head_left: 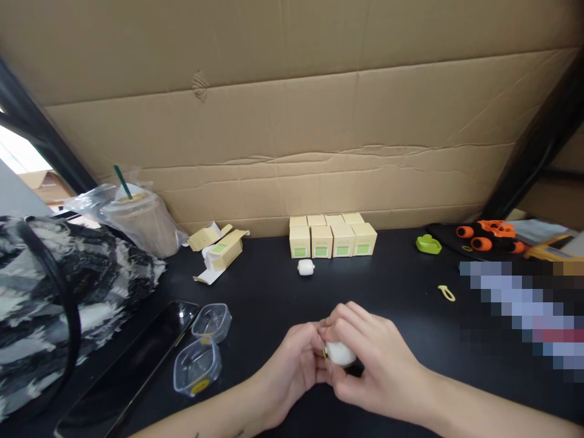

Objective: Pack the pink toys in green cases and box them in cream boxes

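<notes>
Near the front middle of the table, my hands meet around a small white rounded case (340, 353) with a yellow-green edge on its left side. My right hand (371, 359) has its thumb and fingers wrapped round the case. Curled in from the left, my left hand (298, 365) pinches at the yellow-green edge; its fingertips are partly hidden. A similar white piece (306, 267) lies farther back, in front of several small cream boxes (322, 242) with green labels.
To the left are two clear plastic containers (196, 368), a phone (132, 365), an opened box (223, 252), a bagged drink cup (141, 222) and a black-and-white bag (91, 298). A green tray (429, 244), a yellow loop (446, 293) and an orange-black toy (493, 234) lie right. Cardboard (292, 121) stands behind.
</notes>
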